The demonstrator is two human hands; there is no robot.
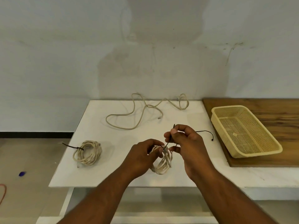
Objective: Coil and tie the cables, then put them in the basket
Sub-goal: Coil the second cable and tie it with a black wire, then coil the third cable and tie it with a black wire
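On the floor (32, 156) at the far left lay a small blue object (22, 173) and, at the very edge, a loop of red cord (3, 193). On the left part of the white counter (113, 167) rested a tied coil (88, 152) of cream cable, with a dark strap (72, 147) around its left side and the strap's tail sticking out past the counter's edge. Further back, near the wall, a loose cable (145, 109) sprawled in open loops, well apart from both hands.

Near the front middle of the counter the left hand (144, 156) gripped a second coil (162, 162), its fingers (161, 150) curled round the upper strands. The coil stood upright between the two hands, with its lower loops hanging below the left thumb. A thin dark tie (168, 142) rose from the top of that coil. The right hand (186, 139) pinched it between thumb and forefinger just above the coil, and its other fingers were loosely bent beside the strands.

Just behind the right hand a spare tie (205, 131) lay on the counter, its end curving down towards the basket. To the right, a cream plastic basket (262, 152) sat on a wooden board (275, 113), near the right hand but not touching it, with no cable in it.
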